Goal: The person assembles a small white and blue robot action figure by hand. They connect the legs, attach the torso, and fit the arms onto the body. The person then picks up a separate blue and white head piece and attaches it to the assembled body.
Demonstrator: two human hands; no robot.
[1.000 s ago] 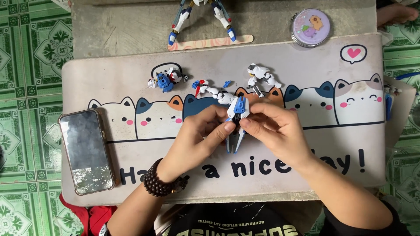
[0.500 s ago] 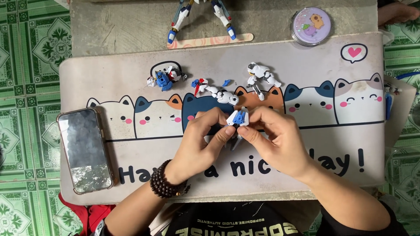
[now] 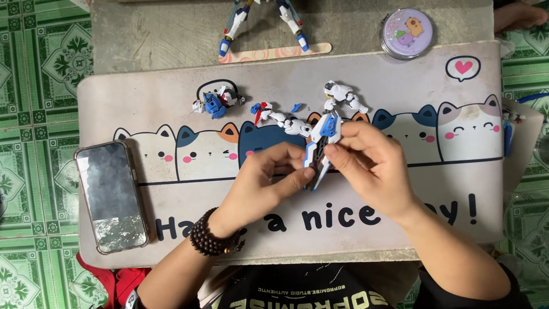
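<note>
Both hands, the left hand [image 3: 266, 183] and right hand [image 3: 369, 163], pinch a thin blue and white toy part [image 3: 320, 146] just above the mat [image 3: 171, 109], and squeezing too hard could snap it

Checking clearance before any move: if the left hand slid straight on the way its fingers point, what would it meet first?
The left hand points up and right. It already touches the blue-and-white model part, held with the right hand. Beyond that lies the white robot limb on the mat, though depth is unclear.
</note>
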